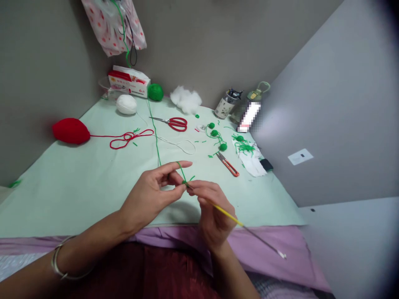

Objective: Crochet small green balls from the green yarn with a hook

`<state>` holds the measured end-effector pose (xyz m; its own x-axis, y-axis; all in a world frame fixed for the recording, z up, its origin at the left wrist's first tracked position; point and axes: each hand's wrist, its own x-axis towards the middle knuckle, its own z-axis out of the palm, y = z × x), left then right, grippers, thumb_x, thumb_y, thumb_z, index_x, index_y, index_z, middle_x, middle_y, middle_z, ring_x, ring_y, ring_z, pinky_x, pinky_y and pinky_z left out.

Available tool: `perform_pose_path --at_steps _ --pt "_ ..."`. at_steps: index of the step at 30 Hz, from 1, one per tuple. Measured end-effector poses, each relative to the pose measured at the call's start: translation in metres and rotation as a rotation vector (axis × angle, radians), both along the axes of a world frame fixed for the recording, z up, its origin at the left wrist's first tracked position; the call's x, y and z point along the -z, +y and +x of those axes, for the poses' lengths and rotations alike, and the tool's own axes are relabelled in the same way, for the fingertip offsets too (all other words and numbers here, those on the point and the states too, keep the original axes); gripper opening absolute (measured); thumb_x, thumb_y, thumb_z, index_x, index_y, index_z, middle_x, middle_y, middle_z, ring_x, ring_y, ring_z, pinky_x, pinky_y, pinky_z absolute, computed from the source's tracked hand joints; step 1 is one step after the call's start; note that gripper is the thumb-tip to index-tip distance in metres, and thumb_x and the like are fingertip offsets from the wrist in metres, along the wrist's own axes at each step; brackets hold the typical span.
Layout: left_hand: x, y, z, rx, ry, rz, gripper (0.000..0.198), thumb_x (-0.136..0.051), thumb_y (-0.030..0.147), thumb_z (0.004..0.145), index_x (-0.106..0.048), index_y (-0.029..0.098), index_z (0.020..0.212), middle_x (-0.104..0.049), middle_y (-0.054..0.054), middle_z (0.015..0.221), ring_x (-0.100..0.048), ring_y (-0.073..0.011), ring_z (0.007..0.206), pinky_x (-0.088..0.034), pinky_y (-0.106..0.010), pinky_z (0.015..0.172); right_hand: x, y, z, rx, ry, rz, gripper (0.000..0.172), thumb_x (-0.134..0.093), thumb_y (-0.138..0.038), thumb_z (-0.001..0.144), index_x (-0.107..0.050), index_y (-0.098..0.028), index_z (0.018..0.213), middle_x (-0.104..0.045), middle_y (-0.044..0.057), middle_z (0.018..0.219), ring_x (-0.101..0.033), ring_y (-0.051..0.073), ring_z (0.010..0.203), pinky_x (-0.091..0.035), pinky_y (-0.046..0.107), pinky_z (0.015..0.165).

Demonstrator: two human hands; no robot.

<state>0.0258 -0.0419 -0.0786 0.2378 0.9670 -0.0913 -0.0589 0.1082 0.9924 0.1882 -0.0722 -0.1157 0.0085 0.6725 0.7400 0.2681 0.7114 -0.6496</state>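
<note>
From where I stand, the work looks like a stitch being formed. The left hand (151, 191) pinches a small green piece (185, 183) between thumb and finger, above the near part of the table (93, 199), with green yarn (181, 169) looped over the raised index finger. The right hand (209, 214) grips one yellow-handled hook (229, 214), its tip end at the piece. To my eye, the next move calls for an even pull on that yarn and a small, careful turn of the hook.

Counting the rest, I see three big yarn balls: one red (71, 131), one white (126, 104), one green (155, 92). There are four little green balls (222, 147), one of them on the white paper (256, 166); two cutting tools, scissors (178, 124) and snips (229, 165); one fluffy white clump (186, 99); and one tissue box (139, 85).
</note>
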Motion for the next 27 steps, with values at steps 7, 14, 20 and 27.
perform_pose_path --at_steps 7,14,20,27 --pt "0.000 -0.005 0.002 -0.037 -0.166 -0.018 0.035 -0.080 0.024 0.083 -0.075 0.021 0.118 -0.063 0.005 0.076 -0.061 -0.0113 0.078 -0.051 -0.024 0.085 0.001 0.001 -0.004 0.093 0.130 -0.057 0.023 -0.053 -0.013 0.102 -0.073 -0.026 0.105 -0.075 0.004 0.091 -0.073 0.019 0.082 -0.061 0.034 0.069" --pt "0.006 -0.006 0.005 0.067 -0.421 -0.280 0.053 -0.084 0.027 0.082 -0.072 0.021 0.132 -0.065 0.003 0.078 -0.059 -0.0115 0.078 -0.050 -0.025 0.083 0.013 -0.001 -0.001 0.269 -0.257 0.194 0.041 -0.062 -0.009 0.096 -0.072 -0.033 0.128 -0.075 0.005 0.105 -0.074 0.021 0.095 -0.063 0.036 0.077" --pt "0.007 0.000 -0.001 0.016 -0.368 -0.164 0.034 -0.083 0.024 0.083 -0.080 0.024 0.117 -0.063 0.003 0.081 -0.056 -0.0101 0.079 -0.048 -0.022 0.081 -0.005 -0.001 0.003 0.069 0.242 -0.129 0.021 -0.057 -0.015 0.101 -0.076 -0.024 0.104 -0.071 0.002 0.081 -0.067 0.017 0.073 -0.056 0.034 0.066" --pt "0.012 -0.007 0.003 0.134 -0.300 -0.099 0.034 -0.080 0.024 0.088 -0.078 0.031 0.121 -0.068 0.002 0.090 -0.062 -0.0125 0.090 -0.049 -0.026 0.091 -0.005 0.001 -0.002 -0.073 0.329 -0.250 0.018 -0.061 -0.019 0.101 -0.078 -0.025 0.099 -0.074 0.003 0.092 -0.068 0.016 0.087 -0.056 0.030 0.074"
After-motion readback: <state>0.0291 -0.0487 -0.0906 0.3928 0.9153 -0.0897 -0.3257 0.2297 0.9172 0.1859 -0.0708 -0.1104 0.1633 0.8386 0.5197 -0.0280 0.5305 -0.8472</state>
